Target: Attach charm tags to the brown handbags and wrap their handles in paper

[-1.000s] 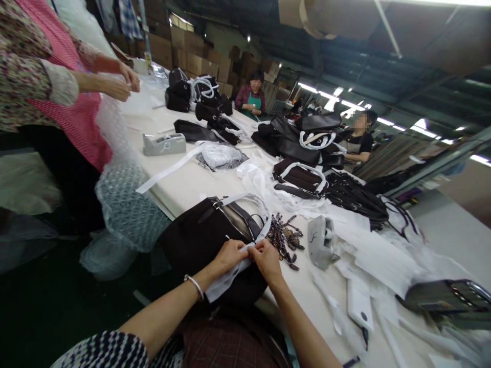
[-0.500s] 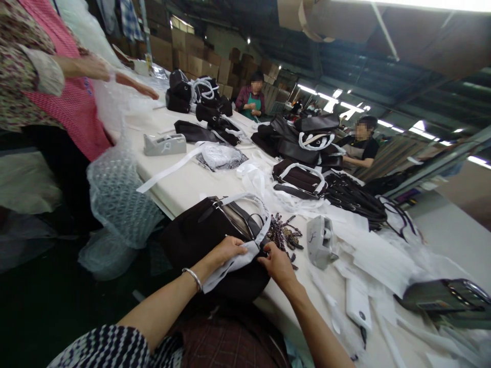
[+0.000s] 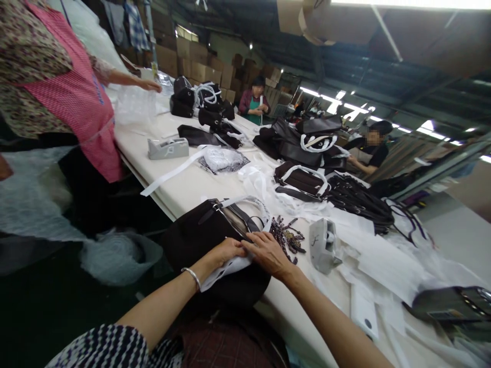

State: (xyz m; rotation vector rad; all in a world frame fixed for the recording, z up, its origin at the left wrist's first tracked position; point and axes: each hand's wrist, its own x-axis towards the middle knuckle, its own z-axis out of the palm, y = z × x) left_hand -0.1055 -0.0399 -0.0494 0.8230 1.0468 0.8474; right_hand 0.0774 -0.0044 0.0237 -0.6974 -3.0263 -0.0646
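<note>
A dark handbag point(image 3: 195, 230) rests at the table's near edge, its top partly open. One of its handles point(image 3: 264, 209) is wrapped in white material. My left hand point(image 3: 228, 250), with a silver bangle at the wrist, pinches a white strip point(image 3: 224, 271) that hangs over the bag's near side. Against the base of the handle, my right hand point(image 3: 268, 253) lies over the same strip with its fingers bent together, touching the left fingertips. What is under the right fingers is hidden.
Patterned straps point(image 3: 287, 237) and a grey tape dispenser point(image 3: 324, 245) lie right of the bag. Another dispenser point(image 3: 169, 148) stands farther left. Dark bags point(image 3: 303, 140) are piled behind. A person in a pink apron point(image 3: 76, 87) stands at left; two people are across the table.
My right hand has moved left over the strip to meet my left hand. The person in pink has shifted, and the hanging bubble wrap has swung left, away from the table.
</note>
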